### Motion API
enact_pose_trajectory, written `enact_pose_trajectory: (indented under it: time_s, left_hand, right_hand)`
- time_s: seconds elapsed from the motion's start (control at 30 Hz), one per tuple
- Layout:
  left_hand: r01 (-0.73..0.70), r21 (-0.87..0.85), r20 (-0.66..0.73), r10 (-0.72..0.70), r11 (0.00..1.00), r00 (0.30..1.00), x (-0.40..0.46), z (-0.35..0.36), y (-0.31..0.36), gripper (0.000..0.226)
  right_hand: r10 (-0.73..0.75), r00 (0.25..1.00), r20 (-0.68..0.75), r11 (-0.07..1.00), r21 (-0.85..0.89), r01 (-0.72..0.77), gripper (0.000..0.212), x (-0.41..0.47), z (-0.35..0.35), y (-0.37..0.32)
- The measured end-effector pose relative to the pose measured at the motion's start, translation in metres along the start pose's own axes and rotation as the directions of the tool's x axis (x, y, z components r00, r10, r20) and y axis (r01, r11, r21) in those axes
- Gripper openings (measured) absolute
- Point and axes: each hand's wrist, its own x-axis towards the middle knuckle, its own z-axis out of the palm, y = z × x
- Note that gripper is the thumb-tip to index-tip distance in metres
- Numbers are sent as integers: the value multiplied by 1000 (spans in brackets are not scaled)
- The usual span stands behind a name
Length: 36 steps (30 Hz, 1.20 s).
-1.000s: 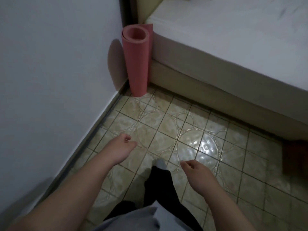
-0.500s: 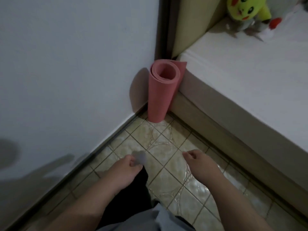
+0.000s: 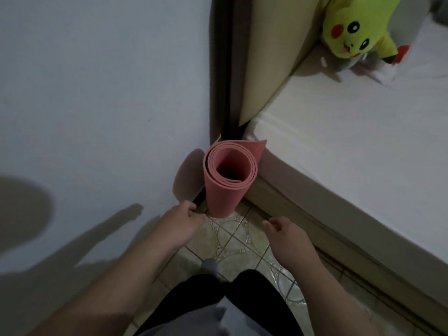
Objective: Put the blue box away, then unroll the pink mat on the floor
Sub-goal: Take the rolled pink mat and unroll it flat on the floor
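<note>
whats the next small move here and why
Probably reach both hands forward and close them around the pink mat. It stands rolled and upright in the corner between wall and bed; the left hand and right hand hang empty just short of it.

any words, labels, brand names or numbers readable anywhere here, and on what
None: no readable text shows anywhere in the head view.
The rolled pink mat, standing in the corner, shows plain foam with no label or print.
The yellow plush toy on the bed has only a stitched face, no lettering.
The wall and floor tiles carry no writing, only a circular pattern on the tiles.
</note>
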Motion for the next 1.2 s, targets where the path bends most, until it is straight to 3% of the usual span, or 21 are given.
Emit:
enact_pose_trajectory:
  time_s: [0.3, 0.47, 0.63, 0.8, 0.87, 0.93, 1.0, 1.07, 1.2]
  left_hand:
    - [133, -38, 8, -133, 990, 991, 103, -8, 39, 76]
    - [264, -221, 46, -260, 939, 964, 143, 7, 52, 85]
    - [290, -416, 82, -282, 862, 956, 169, 24, 60, 60]
    - [376, -573, 115, -383, 728, 916, 177, 37, 64, 85]
    - [398, -644, 119, -429, 653, 896, 178, 43, 62, 91]
    - [425, -723, 143, -485, 544, 863, 181, 52, 55, 95]
    - [416, -761, 160, -478, 498, 864, 185, 66, 45, 80]
    - [369, -748, 166, -382, 552, 909, 182, 71, 45, 52]
    - [325, -708, 158, -307, 628, 939, 166, 64, 49, 37]
  right_hand:
    - [-101, 992, -81, 994, -36, 99, 45, 98, -27, -29]
    - [-181, 984, 5, 961, -211, 178, 58, 166, -31, -54]
    - [-277, 952, 126, 858, -413, 305, 91, 225, -22, -87]
    - [-232, 938, 259, 751, -566, 342, 97, 258, -7, -92]
    - [-141, 944, 299, 803, -523, 286, 84, 262, -1, -88]
    - [-20, 943, 333, 931, -337, 139, 68, 261, 4, -80]
    - [81, 933, 350, 988, -154, -28, 61, 259, 8, -72]
    - [115, 930, 349, 991, -100, -85, 57, 254, 8, -66]
    - [84, 948, 307, 995, -72, -65, 40, 232, 4, -52]
